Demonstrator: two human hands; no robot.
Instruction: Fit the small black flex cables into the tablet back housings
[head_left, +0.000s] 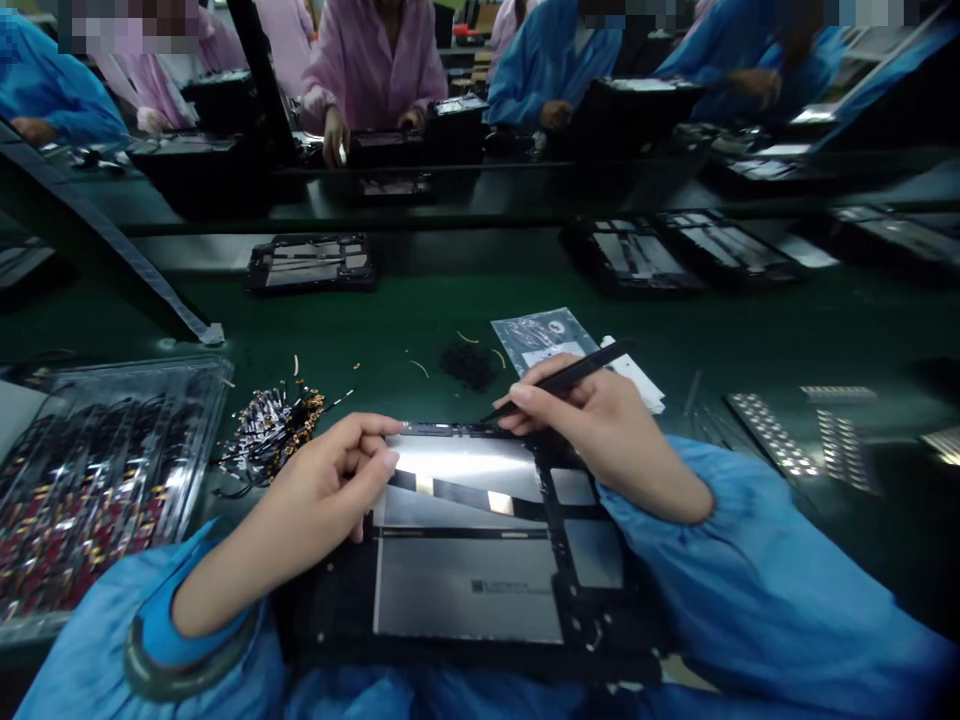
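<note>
Gripping black tweezers point(564, 378), the right hand point(600, 425) sits just right of the frame's centre, fingers point(525, 395) closed around the tool like a pen. The tweezer tip points down-left and meets the upper edge of an opened tablet frame point(480, 560), which lies flat on the green desk point(750, 330) in the lower middle of the frame. The left hand point(322, 490) rests at the frame's upper left corner, thumb and forefinger pinched together over the shiny metal panel; whether they hold anything small cannot be told. Both wrists come out of blue sleeves point(757, 590) along the bottom of the picture.

Left of the tablet frame, a loose heap of small gold-and-black parts point(274, 425) lies on the desk, near the left hand but apart from it. Further left, a clear plastic tray point(97, 480) filled with rows of similar parts fills the lower left. Just above the right hand lies a silvery bag point(536, 338), with a small dark pile of bits point(469, 365) beside it. At the right edge, strips of small metal pieces point(772, 432) lie in rows.

In the upper half, more black tablet frames point(311, 262) sit on the desk, and across it several people in pink and blue coats point(375, 60) have their hands on black trays.
</note>
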